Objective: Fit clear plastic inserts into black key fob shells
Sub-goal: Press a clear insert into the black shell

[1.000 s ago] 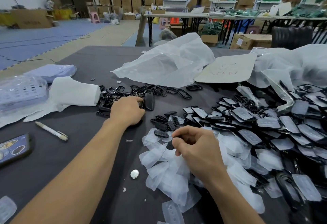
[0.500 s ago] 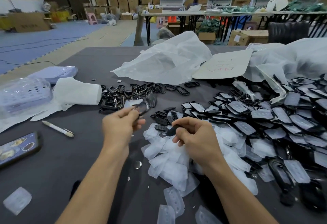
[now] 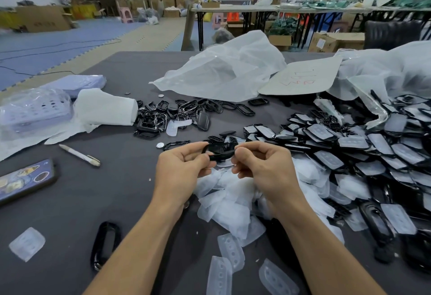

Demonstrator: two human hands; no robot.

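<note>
In the head view, the left hand point(image 3: 184, 166) and right hand point(image 3: 263, 168) meet just above the dark table point(image 3: 112, 192). Both have their fingers curled and pinch opposite ends of one black key fob shell point(image 3: 220, 151), which is held off the surface over the loose heap of clear plastic inserts point(image 3: 229, 203). The likely trouble is a misfit: with only the ends pinched, the thin shell could twist or spring free and drop into the heap, and an insert pressed in skewed would probably sit proud on one edge. The pile of fitted shells point(image 3: 349, 152) lies close on the right, so a dropped part could get lost among them. Fingertips cover much of the shell, so it cannot be told whether an insert is already in it or which face is up. The tangle of black frames point(image 3: 161, 117) farther back is too jumbled to sort by type.
</note>
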